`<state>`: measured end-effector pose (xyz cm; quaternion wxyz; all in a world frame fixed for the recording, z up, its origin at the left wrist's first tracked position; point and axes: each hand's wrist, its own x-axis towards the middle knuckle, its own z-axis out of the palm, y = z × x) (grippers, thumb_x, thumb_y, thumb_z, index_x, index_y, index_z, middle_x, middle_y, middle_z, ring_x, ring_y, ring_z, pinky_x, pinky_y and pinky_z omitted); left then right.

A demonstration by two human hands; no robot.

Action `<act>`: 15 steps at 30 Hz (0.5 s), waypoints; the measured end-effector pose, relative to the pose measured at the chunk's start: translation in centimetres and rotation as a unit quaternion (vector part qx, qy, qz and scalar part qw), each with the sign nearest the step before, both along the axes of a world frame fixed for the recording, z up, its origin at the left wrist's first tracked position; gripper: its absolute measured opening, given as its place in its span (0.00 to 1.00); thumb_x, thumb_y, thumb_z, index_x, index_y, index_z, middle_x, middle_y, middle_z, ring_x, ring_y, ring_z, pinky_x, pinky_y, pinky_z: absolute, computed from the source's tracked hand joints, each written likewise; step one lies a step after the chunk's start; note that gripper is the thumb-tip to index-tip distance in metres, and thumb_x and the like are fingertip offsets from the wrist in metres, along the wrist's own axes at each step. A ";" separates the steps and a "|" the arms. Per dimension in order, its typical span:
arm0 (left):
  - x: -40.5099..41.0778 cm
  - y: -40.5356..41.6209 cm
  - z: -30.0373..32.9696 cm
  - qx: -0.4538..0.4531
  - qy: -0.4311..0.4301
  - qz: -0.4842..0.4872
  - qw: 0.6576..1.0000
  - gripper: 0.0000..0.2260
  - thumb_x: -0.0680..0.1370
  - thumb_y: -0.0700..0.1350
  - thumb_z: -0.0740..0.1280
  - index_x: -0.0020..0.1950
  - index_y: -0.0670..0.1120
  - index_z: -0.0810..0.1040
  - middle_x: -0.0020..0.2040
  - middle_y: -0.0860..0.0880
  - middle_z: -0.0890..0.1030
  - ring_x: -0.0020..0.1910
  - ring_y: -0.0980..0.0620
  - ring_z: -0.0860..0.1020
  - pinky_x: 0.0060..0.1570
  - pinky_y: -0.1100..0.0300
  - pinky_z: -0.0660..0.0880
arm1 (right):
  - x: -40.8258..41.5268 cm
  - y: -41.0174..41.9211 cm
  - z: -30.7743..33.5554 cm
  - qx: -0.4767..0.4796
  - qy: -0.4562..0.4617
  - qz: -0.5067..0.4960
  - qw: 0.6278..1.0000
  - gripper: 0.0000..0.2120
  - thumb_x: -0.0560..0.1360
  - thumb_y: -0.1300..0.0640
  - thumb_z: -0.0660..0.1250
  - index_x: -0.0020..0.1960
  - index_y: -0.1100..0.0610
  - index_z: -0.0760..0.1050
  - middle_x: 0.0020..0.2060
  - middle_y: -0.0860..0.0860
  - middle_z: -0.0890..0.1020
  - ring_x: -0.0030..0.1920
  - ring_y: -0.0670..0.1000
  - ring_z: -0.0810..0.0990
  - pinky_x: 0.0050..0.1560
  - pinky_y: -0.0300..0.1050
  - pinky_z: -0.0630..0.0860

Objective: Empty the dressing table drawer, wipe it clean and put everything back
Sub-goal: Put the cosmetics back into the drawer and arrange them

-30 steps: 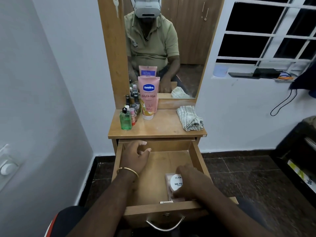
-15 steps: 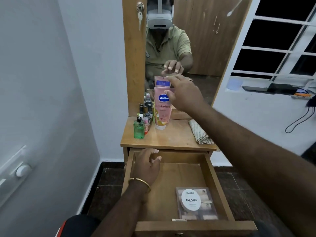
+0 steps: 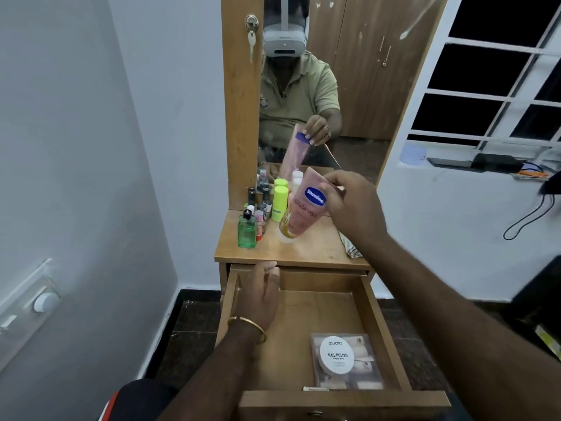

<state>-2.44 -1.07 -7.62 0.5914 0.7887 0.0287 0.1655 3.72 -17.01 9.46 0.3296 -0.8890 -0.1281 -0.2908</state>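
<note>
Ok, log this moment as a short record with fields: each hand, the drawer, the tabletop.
right hand: right hand grips the pink lotion tube, tilted, cap end low, above the tabletop
left hand: left hand rests on the drawer's back left corner, holding nothing
drawer: drawer pulled open; a nail polish remover box lies at its front right
tabletop: green bottle, yellow-green bottle and small bottles stand at the left; a cloth lies at the right, mostly hidden by the right arm

I'm looking into a home bedroom: a wooden dressing table [image 3: 309, 250] with mirror [image 3: 334, 86], toiletry bottles [image 3: 258, 214], wardrobe doors reflected.
</note>
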 end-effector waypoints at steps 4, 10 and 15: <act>-0.5 -0.1 0.7 -0.130 0.016 -0.028 0.991 0.10 0.83 0.51 0.57 0.61 0.51 0.74 0.48 0.56 0.83 0.42 0.50 0.82 0.39 0.53 0.77 | -4.6 -2.8 -2.7 0.186 0.074 -0.021 0.980 0.06 0.79 0.50 0.66 0.53 0.51 0.78 0.45 0.43 0.82 0.45 0.42 0.83 0.37 0.32 0.78; -0.5 0.1 0.8 -0.134 0.057 -0.027 0.989 0.07 0.81 0.47 0.63 0.51 0.46 0.78 0.42 0.47 0.84 0.39 0.47 0.83 0.34 0.53 0.77 | -7.2 -5.0 -9.3 0.374 0.197 -0.088 0.902 0.04 0.78 0.57 0.68 0.50 0.58 0.79 0.43 0.53 0.84 0.41 0.50 0.85 0.32 0.42 0.80; -0.3 0.4 -0.2 -0.038 0.133 -0.027 0.990 0.07 0.81 0.44 0.64 0.45 0.46 0.79 0.34 0.45 0.82 0.31 0.52 0.78 0.34 0.58 0.74 | -7.7 -5.8 -12.5 0.247 0.179 -0.151 0.940 0.07 0.73 0.59 0.73 0.48 0.54 0.76 0.38 0.43 0.80 0.41 0.44 0.81 0.38 0.38 0.78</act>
